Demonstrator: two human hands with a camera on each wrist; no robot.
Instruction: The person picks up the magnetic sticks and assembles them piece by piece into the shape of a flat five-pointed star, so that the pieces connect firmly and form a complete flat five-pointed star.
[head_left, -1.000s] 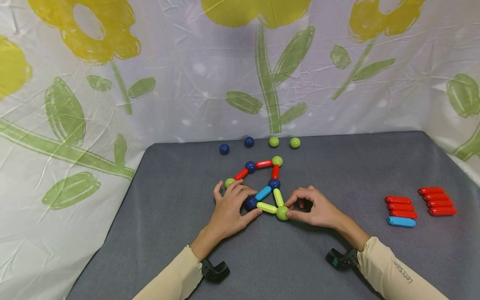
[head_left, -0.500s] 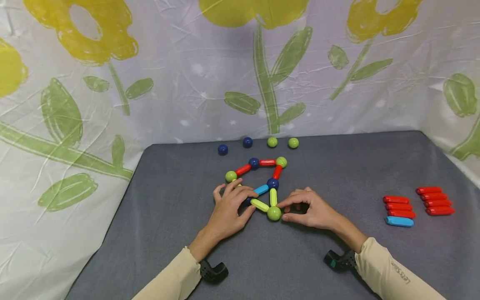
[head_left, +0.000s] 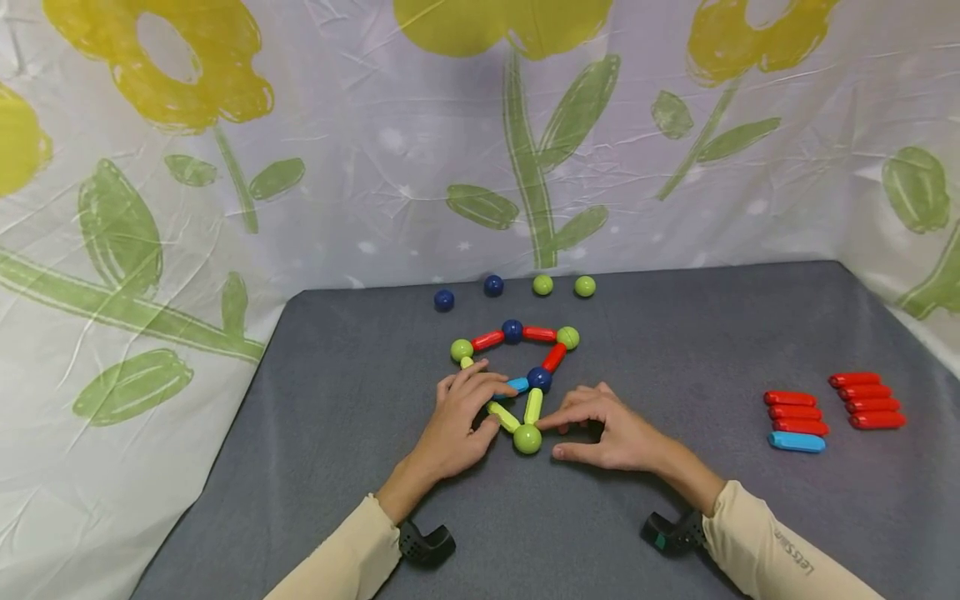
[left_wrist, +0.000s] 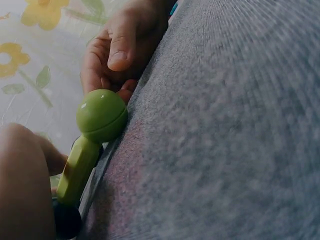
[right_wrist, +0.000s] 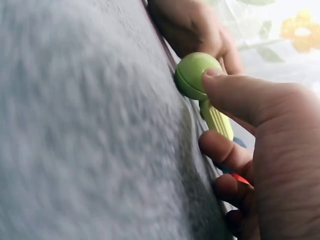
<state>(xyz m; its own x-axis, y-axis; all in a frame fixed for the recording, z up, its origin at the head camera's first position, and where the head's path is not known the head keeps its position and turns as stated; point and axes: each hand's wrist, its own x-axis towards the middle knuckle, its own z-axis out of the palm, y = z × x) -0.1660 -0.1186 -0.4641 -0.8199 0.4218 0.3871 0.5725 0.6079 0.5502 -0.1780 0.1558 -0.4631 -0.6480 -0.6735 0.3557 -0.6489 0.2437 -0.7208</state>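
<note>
A ring of magnetic rods and balls lies on the grey table, with a yellow-green rod [head_left: 533,407] and another forming a point at a large green ball [head_left: 527,439]. My left hand [head_left: 457,425] holds the ring's near-left corner, curled round a dark blue ball [left_wrist: 67,220] that the head view hides. A blue rod [head_left: 517,386] runs from under its fingers to a second blue ball [head_left: 539,379]. At the green ball's right side, my right hand [head_left: 611,429] touches it with the index fingertip; its thumb stands apart from the ball.
Red rods [head_left: 795,412] and a light blue rod [head_left: 797,442] lie stacked at the right, beside another row of red rods [head_left: 876,406]. Two blue balls [head_left: 444,300] and two green balls [head_left: 585,286] sit along the back edge. A flowered cloth [head_left: 360,167] hangs behind.
The large green ball and its rods have shifted left towards my left hand, narrowing that corner. The ring's far side has swung slightly right. My right hand followed leftward, its thumb parting from the ball.
</note>
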